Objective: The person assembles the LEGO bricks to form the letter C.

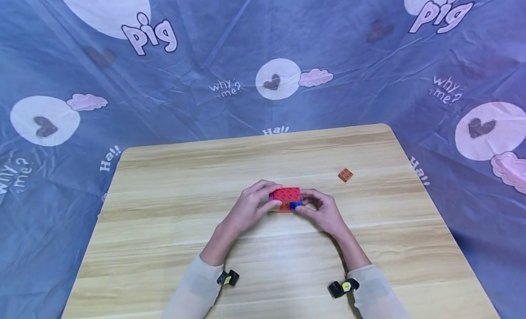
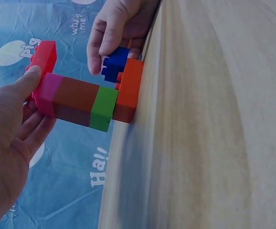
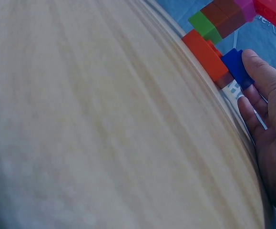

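A toy-brick build stands on the table, with a long orange brick (image 2: 129,90) at its base. On one end rise a green brick (image 2: 103,107), brown bricks (image 2: 76,99) and a pink brick (image 2: 48,93), topped by a long red brick (image 1: 286,194). My left hand (image 1: 246,208) grips the upper part of this column, its thumb on the red brick. Between right thumb and fingers, my right hand (image 1: 324,214) pinches a blue brick (image 3: 238,68) at the orange brick's other end. Whether the blue brick is pressed onto the studs, I cannot tell.
A loose orange-brown brick (image 1: 345,174) lies on the wooden table (image 1: 172,182), farther back and to the right of the build. Behind the table's far edge hangs a blue printed cloth (image 1: 197,113), which also runs along both sides.
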`<state>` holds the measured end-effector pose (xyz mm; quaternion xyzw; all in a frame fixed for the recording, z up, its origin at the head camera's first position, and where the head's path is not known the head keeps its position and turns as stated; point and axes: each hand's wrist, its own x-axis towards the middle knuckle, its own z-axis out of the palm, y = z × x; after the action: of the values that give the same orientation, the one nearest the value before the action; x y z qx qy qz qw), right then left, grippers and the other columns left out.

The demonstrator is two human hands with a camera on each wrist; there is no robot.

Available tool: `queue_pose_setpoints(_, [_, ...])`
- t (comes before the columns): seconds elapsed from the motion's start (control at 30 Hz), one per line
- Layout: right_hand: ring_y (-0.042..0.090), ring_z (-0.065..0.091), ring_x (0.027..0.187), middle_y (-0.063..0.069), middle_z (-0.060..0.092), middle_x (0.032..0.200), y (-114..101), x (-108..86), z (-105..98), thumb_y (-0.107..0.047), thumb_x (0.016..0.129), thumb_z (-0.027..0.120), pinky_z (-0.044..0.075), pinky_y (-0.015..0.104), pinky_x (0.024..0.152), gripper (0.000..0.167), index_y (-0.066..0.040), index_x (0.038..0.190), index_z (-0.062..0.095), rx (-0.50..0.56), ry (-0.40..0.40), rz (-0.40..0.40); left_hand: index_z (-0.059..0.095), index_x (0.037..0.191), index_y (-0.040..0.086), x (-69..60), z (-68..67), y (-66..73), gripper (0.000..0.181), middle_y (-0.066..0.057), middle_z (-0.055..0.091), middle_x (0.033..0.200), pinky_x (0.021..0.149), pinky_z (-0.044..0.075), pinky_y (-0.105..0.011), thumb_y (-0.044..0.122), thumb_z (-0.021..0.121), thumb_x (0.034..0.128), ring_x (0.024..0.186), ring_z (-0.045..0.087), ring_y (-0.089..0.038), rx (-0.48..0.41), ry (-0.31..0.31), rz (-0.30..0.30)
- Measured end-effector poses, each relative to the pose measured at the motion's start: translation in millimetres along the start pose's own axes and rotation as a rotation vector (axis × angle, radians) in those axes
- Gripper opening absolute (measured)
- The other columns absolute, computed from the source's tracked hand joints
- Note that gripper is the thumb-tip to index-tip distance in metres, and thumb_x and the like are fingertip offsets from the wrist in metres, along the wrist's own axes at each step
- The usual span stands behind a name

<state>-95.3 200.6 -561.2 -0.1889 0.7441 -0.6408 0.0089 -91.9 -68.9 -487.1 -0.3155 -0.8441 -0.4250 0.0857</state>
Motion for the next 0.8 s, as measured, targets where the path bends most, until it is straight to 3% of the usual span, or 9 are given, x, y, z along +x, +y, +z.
queue_pose_setpoints(0.27, [0.016, 0.068, 0.093, 0.009, 0.075, 0.109, -2.8, 0.4, -0.6, 0.008, 0.084, 0.084, 0.058, 0.022, 0.087, 0.046, -0.004, 0.128, 0.072, -0.002, 0.004, 0.019, 0.07, 0.137, 0.008, -0.3, -5.1, 0.8, 0.042, -0.002, 0.068, 0.128, 0.103, 0.055, -0.025, 0.023, 0.078, 0.0981, 0.118, 0.069, -0.018, 0.055, -0.015, 0.025])
queue_pose_setpoints(0.47, [0.019, 0.068, 0.093, 0.012, 0.075, 0.109, -2.8, 0.5, -1.0, 0.007, 0.085, 0.084, 0.058, 0.023, 0.087, 0.046, -0.005, 0.127, 0.073, -0.001, 0.001, 0.023, 0.07, 0.137, 0.008, -0.1, -6.6, 0.5, 0.043, -0.002, 0.068, 0.128, 0.102, 0.056, -0.026, 0.022, 0.078, 0.0979, 0.118, 0.069, -0.018, 0.045, -0.019, 0.031])
queue_pose_setpoints(0.8, [0.02, 0.068, 0.093, 0.012, 0.075, 0.112, -2.7, 0.3, -0.9, 0.005, 0.086, 0.084, 0.058, 0.023, 0.088, 0.045, -0.006, 0.128, 0.073, 0.001, -0.009, 0.029, 0.071, 0.136, 0.009, -1.6, -2.9, 0.4, 0.043, -0.003, 0.07, 0.125, 0.099, 0.058, -0.029, 0.025, 0.08, 0.0964, 0.116, 0.07, -0.018, 0.048, 0.015, -0.003])
